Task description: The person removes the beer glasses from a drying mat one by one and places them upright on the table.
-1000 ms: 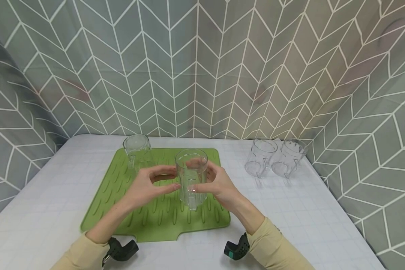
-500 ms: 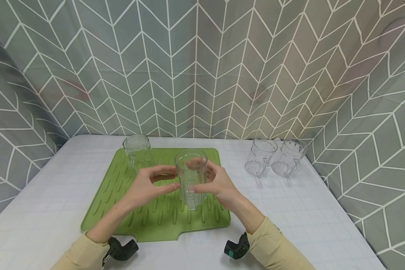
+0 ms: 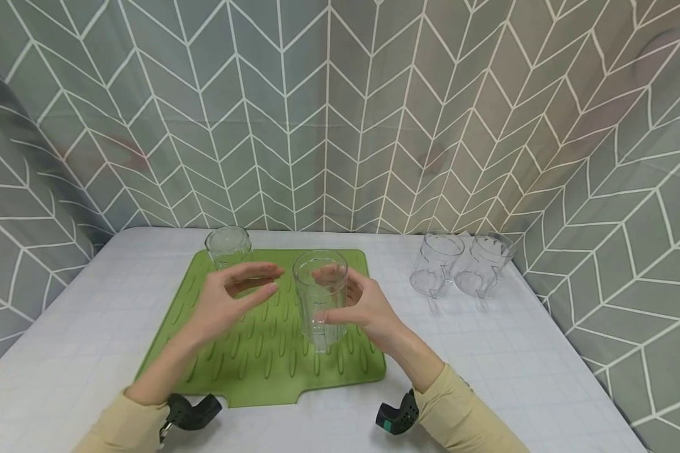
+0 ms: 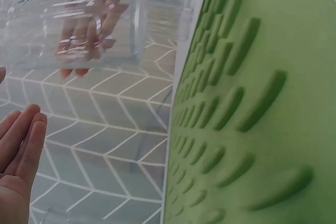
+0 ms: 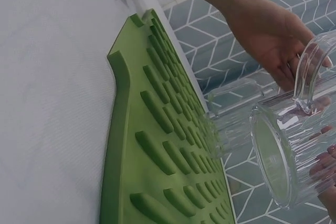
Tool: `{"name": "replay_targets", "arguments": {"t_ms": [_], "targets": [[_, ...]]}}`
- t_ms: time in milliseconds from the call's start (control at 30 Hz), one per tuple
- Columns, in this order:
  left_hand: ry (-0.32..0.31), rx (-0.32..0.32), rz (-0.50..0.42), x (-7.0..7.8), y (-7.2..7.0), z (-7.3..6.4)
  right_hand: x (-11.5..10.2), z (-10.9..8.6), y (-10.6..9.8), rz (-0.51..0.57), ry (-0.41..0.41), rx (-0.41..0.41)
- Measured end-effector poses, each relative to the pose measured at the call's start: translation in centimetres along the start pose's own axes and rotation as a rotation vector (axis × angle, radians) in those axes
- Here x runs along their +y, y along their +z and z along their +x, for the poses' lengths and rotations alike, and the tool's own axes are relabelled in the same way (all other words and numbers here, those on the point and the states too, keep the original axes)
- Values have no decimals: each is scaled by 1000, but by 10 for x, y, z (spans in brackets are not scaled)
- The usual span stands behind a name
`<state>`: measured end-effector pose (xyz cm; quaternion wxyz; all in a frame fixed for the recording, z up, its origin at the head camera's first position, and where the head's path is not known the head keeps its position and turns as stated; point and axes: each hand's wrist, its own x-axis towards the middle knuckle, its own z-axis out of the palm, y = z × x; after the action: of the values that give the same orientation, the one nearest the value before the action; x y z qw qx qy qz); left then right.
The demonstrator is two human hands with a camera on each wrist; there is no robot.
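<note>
While right fingers grip clear mug above green mat, left fingers hang loose just beside it.

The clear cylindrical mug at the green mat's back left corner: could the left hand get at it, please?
Probably yes: the left hand is empty and near the clear cylindrical mug, with nothing visible blocking the way.

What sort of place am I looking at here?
Probably a small recording set-up rather than a real kitchen, though I can't be certain: a patterned curtain closes in the white-covered table, small black devices sit at the person's wrists, and the clear mugs hint at kitchen work.
</note>
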<state>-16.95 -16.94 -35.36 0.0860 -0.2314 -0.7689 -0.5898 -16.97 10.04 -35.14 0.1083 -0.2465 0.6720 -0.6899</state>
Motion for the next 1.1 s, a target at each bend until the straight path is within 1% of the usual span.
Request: {"name": "replay_targets", "arguments": {"t_ms": [133, 233, 333, 400, 500, 667, 733, 833, 967, 1100], "targets": [[62, 94, -1, 7, -12, 1, 0, 0, 0, 8, -1, 1], [98, 177, -42, 12, -22, 1, 1, 0, 0, 9, -2, 1], [126, 258, -110, 14, -31, 3, 1, 0, 0, 8, -4, 1], [143, 292, -147, 14, -37, 4, 1, 1, 0, 11, -8, -1], [151, 325, -156, 12, -45, 6, 1, 1, 0, 15, -10, -2], [122, 349, -152, 4, -54, 8, 2, 0, 0, 12, -4, -1], [111, 358, -129, 0, -56, 9, 2, 0, 0, 5, 2, 0], [90, 368, -118, -5, -60, 10, 1, 0, 0, -2, 9, 0], [47, 397, -125, -10, -65, 10, 0, -1, 1, -2, 12, -3], [-14, 434, -87, -16, -70, 9, 0, -1, 1, -3, 11, -7]]}}
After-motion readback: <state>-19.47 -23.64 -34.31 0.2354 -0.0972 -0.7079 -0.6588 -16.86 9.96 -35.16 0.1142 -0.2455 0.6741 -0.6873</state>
